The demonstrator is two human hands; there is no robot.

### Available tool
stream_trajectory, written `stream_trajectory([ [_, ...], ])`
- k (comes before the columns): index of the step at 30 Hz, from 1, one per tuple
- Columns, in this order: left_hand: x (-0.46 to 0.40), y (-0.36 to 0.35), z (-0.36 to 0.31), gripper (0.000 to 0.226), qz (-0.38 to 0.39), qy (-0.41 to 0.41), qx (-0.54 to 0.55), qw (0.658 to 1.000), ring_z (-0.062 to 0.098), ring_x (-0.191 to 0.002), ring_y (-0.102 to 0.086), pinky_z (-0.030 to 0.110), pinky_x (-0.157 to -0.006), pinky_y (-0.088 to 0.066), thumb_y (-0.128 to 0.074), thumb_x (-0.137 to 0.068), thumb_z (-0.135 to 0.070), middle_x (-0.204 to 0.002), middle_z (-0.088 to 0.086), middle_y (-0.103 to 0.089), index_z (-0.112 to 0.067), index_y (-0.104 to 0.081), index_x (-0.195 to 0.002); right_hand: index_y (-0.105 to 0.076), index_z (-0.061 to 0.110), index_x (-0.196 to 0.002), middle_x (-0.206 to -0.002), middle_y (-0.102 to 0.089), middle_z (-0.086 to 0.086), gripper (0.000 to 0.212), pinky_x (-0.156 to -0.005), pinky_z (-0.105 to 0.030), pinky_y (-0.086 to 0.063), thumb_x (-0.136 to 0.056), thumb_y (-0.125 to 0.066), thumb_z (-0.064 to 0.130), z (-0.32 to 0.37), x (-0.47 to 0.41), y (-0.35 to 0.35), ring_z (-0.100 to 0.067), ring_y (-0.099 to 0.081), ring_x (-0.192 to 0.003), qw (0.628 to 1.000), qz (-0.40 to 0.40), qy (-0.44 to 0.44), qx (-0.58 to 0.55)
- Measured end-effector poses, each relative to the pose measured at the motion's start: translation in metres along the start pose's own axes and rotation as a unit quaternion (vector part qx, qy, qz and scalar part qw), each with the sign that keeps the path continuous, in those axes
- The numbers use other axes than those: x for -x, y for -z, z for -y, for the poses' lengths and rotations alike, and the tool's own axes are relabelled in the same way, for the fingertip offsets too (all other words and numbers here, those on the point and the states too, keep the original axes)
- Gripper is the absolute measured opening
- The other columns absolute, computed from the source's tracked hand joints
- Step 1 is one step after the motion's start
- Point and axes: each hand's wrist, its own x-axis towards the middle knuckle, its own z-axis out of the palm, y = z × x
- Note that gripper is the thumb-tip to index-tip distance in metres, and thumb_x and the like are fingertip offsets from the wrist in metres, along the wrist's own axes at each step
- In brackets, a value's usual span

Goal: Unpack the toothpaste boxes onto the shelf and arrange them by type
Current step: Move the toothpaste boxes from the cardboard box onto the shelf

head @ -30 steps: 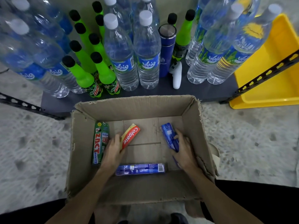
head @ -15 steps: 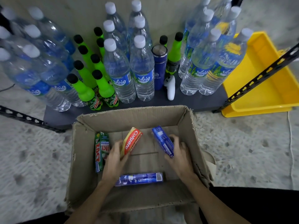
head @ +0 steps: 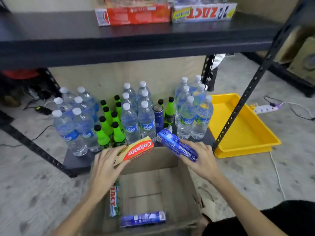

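The red Colgate box sits gripped in the left hand, the blue toothpaste box in the right hand, both above the cardboard box. Inside lie a green Zact box and another blue box. Red and Zact packs rest on the upper shelf.

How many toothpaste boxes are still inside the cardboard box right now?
2: a green box along the cardboard box's left wall, and a blue box lying at its near end. The left arm may hide more.

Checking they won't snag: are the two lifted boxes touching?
Apart. The head view shows bottles between the red Colgate box and the blue box.
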Motion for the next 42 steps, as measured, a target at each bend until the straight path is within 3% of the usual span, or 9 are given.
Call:
stream_trajectory([
  [3,-0.026,0.055,-0.017,0.062,-0.005,-0.072,-0.014,0.997,0.006,-0.115,-0.049,0.031,-0.09,-0.029,-0.039,-0.089,-0.074,-0.123,-0.023,-0.062,-0.036,-0.059,-0.133,-0.058,0.048,-0.134,-0.114,-0.066,0.025,0.052,-0.094,-0.036,-0.039,-0.085,-0.074,0.044,0.021,-0.016,0.071,-0.001,-0.053,-0.104,0.999,-0.015,0.036,-0.032],
  [6,-0.057,0.115,-0.043,0.059,-0.035,-0.102,0.003,0.994,0.004,-0.115,-0.047,0.033,-0.089,-0.032,-0.044,-0.088,-0.07,-0.122,-0.025,-0.059,-0.036,-0.058,-0.134,-0.064,0.047,-0.127,-0.105,-0.061,0.038,0.05,-0.093,-0.03,-0.042,-0.082,-0.082,0.033,0.047,-0.033,0.146,0.001,-0.054,-0.101,0.996,-0.033,0.063,-0.053],
  [10,-0.099,0.199,-0.084,0.053,-0.082,-0.157,0.019,0.984,0.009,-0.11,-0.054,0.046,-0.093,-0.043,-0.053,-0.086,-0.063,-0.117,-0.02,-0.064,-0.038,-0.059,-0.132,-0.067,0.049,-0.123,-0.115,-0.071,0.02,0.049,-0.091,-0.035,-0.054,-0.077,-0.084,0.047,0.078,-0.063,0.233,-0.003,-0.065,-0.105,0.993,-0.038,0.096,-0.058],
  [17,-0.186,0.287,-0.13,0.057,-0.091,-0.203,0.022,0.975,0.006,-0.116,-0.053,0.049,-0.101,-0.044,-0.053,-0.085,-0.066,-0.123,-0.02,-0.063,-0.04,-0.057,-0.134,-0.064,0.043,-0.13,-0.114,-0.073,0.016,0.056,-0.09,-0.028,-0.057,-0.077,-0.082,0.049,0.116,-0.13,0.322,0.003,-0.068,-0.104,0.987,-0.046,0.144,-0.05],
  [22,-0.262,0.305,-0.142,0.054,-0.068,-0.193,-0.011,0.979,0.009,-0.117,-0.056,0.049,-0.104,-0.044,-0.052,-0.091,-0.067,-0.129,-0.016,-0.063,-0.038,-0.056,-0.136,-0.06,0.036,-0.137,-0.125,-0.068,0.013,0.06,-0.111,-0.037,-0.04,-0.083,-0.067,0.061,0.115,-0.209,0.344,-0.004,-0.061,-0.114,0.983,-0.063,0.172,0.029],
  [26,-0.34,0.293,-0.142,0.04,-0.031,-0.163,-0.016,0.986,0.014,-0.12,-0.059,0.046,-0.106,-0.046,-0.061,-0.096,-0.043,-0.134,-0.007,-0.063,-0.03,-0.059,-0.135,-0.054,0.038,-0.142,-0.123,-0.063,0.004,0.051,-0.105,-0.033,-0.02,-0.093,-0.063,0.051,0.11,-0.284,0.346,-0.014,-0.052,-0.117,0.977,-0.075,0.155,0.127],
  [33,-0.448,0.259,-0.116,0.032,-0.005,-0.103,-0.008,0.995,0.014,-0.122,-0.06,0.041,-0.105,-0.047,-0.063,-0.097,-0.038,-0.133,-0.011,-0.064,-0.036,-0.061,-0.129,-0.05,0.048,-0.137,-0.139,-0.06,0.01,0.041,-0.107,-0.043,-0.016,-0.097,-0.059,0.049,0.089,-0.408,0.325,-0.014,-0.049,-0.126,0.979,-0.044,0.124,0.156],
  [38,-0.487,0.239,-0.111,0.04,0.007,-0.093,-0.026,0.995,0.011,-0.112,-0.058,0.036,-0.094,-0.05,-0.058,-0.099,-0.043,-0.136,-0.01,-0.06,-0.036,-0.056,-0.138,-0.05,0.049,-0.139,-0.147,-0.052,0.014,0.039,-0.106,-0.039,-0.012,-0.101,-0.057,0.04,0.075,-0.462,0.312,-0.013,-0.039,-0.136,0.984,-0.027,0.125,0.127],
  [42,-0.501,0.224,-0.101,0.041,-0.042,-0.116,-0.049,0.991,0.017,-0.129,-0.045,0.043,-0.11,-0.039,-0.057,-0.098,-0.042,-0.14,-0.004,-0.052,-0.034,-0.057,-0.138,-0.052,0.053,-0.137,-0.139,-0.047,0.006,0.038,-0.11,-0.043,-0.014,-0.101,-0.057,0.041,0.062,-0.482,0.302,-0.015,-0.032,-0.136,0.984,-0.035,0.131,0.114],
])
